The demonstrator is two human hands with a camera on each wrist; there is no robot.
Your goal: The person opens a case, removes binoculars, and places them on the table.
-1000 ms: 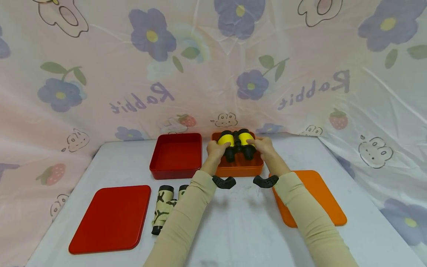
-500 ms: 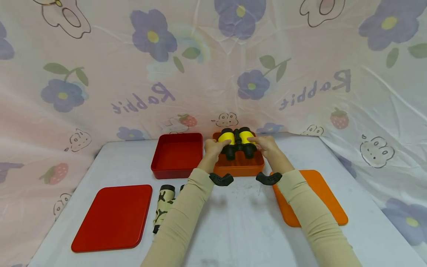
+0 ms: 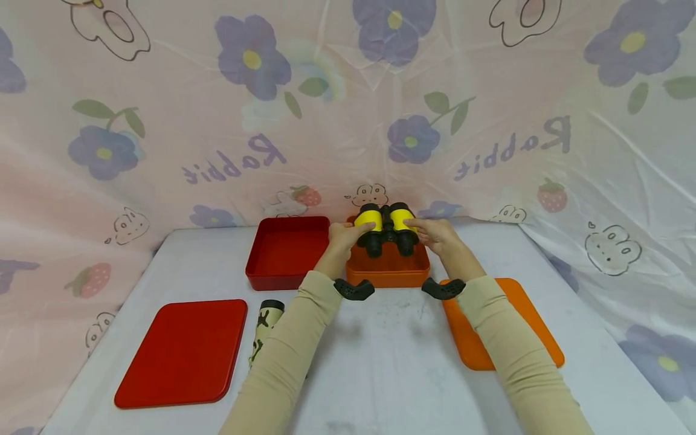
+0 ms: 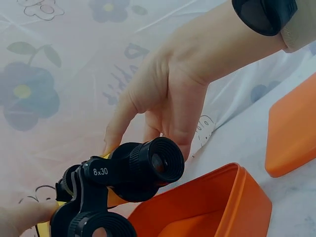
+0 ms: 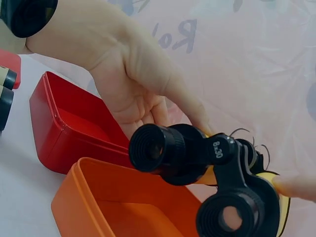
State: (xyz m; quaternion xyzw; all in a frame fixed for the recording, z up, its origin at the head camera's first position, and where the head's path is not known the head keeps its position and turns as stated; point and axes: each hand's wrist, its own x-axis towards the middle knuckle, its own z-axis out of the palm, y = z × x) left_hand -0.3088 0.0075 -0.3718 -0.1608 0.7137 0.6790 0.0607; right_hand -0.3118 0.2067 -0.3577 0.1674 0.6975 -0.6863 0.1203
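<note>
Black and yellow binoculars [image 3: 388,225], marked 8x30 in both wrist views, are held over the orange box [image 3: 388,280]. My left hand [image 3: 341,243] grips their left barrel, thumb on the yellow band. On the other barrel, my right hand [image 3: 439,235] has the same kind of grip. Their eyepieces [image 4: 160,160] face back toward me, and in the left wrist view they hang above the box's rim. Camouflage-patterned binoculars [image 3: 266,323] lie on the table, mostly hidden behind my left sleeve.
An open red box [image 3: 285,283] stands left of the orange one. The flat red lid [image 3: 182,353] lies at the front left. At the right, the orange lid [image 3: 522,314] is partly under my right sleeve. A printed cloth [image 3: 337,121] hangs behind the table.
The yellow and black binoculars have risen a little from the orange box, held by both hands. My left forearm has shifted left and covers more of the camouflage pair.
</note>
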